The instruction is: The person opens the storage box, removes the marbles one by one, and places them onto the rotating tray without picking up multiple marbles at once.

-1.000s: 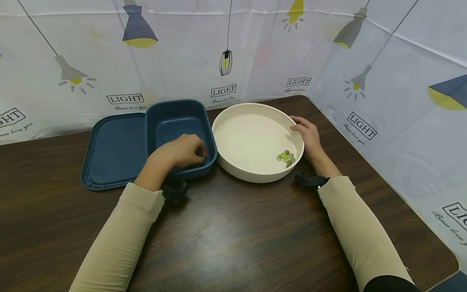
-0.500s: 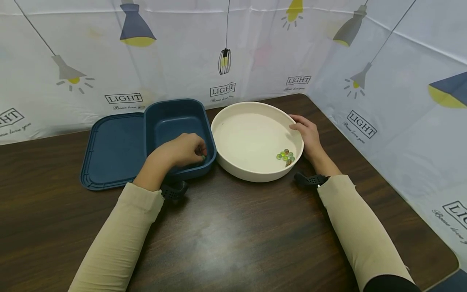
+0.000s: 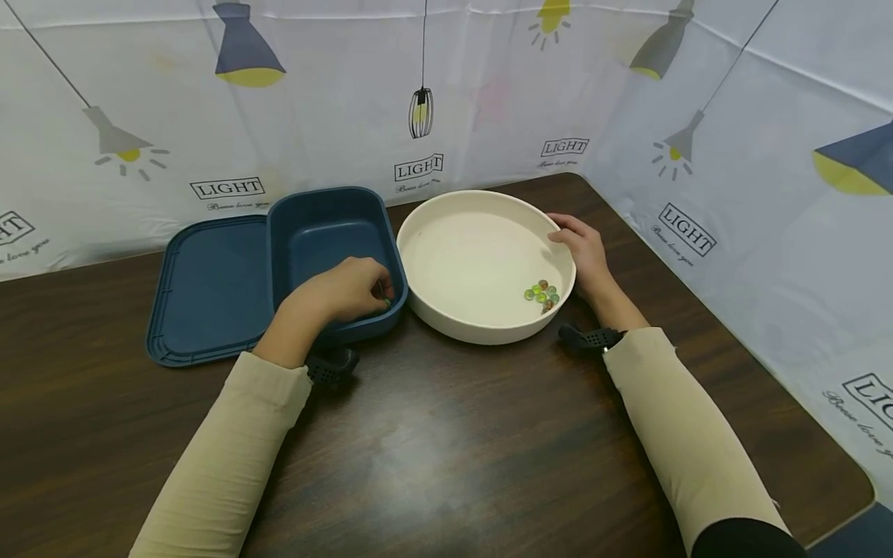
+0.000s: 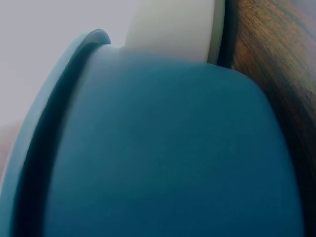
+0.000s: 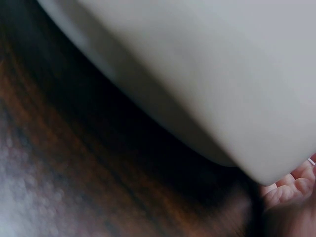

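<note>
My left hand point(image 3: 349, 288) reaches into the deep blue box point(image 3: 333, 203), its fingers curled down near the right front corner. A small green glass marble point(image 3: 387, 302) shows at the fingertips, pinched there and partly hidden by the hand. In the left wrist view, the box's outer wall point(image 4: 173, 148) fills most of the picture. My right hand point(image 3: 584, 252) grips the right rim of a round cream tray point(image 3: 474, 256), thumb over the edge. Several green and amber marbles point(image 3: 541, 295) lie together inside the tray at its right front. The right wrist view shows the tray's outer side point(image 5: 197, 89) and some fingers point(image 5: 296, 187).
The blue lid point(image 3: 212, 291) lies flat at the box's left, against it. Box and tray stand side by side on the dark wooden table point(image 3: 432, 465). A printed white cloth point(image 3: 335, 108) hangs along the back and right edges.
The head view has shifted slightly, so everything appears a little further left. Both hands keep their places, the left in the box and the right on the tray rim.
</note>
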Tool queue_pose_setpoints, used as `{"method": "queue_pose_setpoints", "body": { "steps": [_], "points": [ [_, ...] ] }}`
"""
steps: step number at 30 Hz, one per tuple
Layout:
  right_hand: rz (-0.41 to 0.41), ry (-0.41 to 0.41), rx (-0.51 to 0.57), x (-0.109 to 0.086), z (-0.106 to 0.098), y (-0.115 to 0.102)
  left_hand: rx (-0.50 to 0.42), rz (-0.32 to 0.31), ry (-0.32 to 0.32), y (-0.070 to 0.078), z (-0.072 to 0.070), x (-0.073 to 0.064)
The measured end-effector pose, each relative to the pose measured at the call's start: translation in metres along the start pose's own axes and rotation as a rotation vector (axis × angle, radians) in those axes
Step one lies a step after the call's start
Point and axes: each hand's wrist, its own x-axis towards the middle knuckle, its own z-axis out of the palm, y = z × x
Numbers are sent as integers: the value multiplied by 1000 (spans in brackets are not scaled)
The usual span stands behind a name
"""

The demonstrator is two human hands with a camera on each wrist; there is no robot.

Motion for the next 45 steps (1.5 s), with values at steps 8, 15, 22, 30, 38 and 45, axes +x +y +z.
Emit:
{"method": "queue_pose_setpoints", "body": {
  "steps": [8, 15, 22, 30, 38, 45],
  "points": [
    [-1, 1, -7, 1, 1, 0, 8, -7, -11, 0, 1, 0],
    [-3, 2, 1, 0, 1, -1, 4, -9, -10, 1, 0, -1],
    [-7, 2, 10, 0, 1, -1, 6, -3, -3, 1, 0, 1],
    [-11, 9, 17, -2, 1, -2, -5, -14, 3, 2, 2, 2],
    [-9, 6, 31, -2, 1, -3, -3, -21, 3, 3, 3, 3],
    [1, 37, -11, 0, 2, -2, 18, -21, 11, 3, 4, 4]
  ]
}}
